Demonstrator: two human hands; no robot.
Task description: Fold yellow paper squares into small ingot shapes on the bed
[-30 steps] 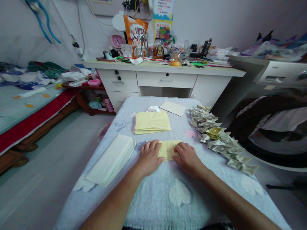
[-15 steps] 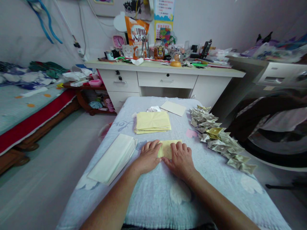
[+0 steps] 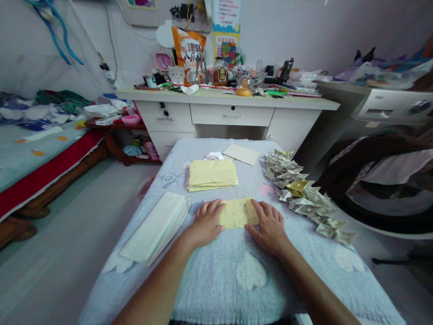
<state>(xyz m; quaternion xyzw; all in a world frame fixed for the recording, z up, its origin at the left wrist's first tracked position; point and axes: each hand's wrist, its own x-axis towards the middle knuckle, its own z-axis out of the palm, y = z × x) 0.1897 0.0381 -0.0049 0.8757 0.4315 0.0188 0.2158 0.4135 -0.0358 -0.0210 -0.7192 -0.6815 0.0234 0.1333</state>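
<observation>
A folded yellow paper (image 3: 237, 214) lies flat on the cloth in front of me, with faint marks on its face. My left hand (image 3: 205, 224) holds its left end, with fingertips at the upper corner and thumb near the lower one. At the right end, my right hand (image 3: 269, 225) grips the same paper between thumb and fingers. Just beyond is a stack of yellow paper sheets (image 3: 212, 174). To the left of my left hand rests a stack of folded white paper (image 3: 155, 228). On the right stands a long row of folded paper pieces (image 3: 301, 196), mostly silvery, with a gold one among them.
A pale blue cloth (image 3: 209, 280) covers the surface. Near its far edge lie a cream card (image 3: 241, 154) and a crumpled white tissue (image 3: 214, 156). Behind stands a cluttered desk (image 3: 233, 97). A washing machine (image 3: 379, 101) is at right, a bed (image 3: 37, 149) at left.
My right hand has slid rightward along the yellow paper to its right end, uncovering more of it. My left hand stays at the left end. The view has shifted slightly.
</observation>
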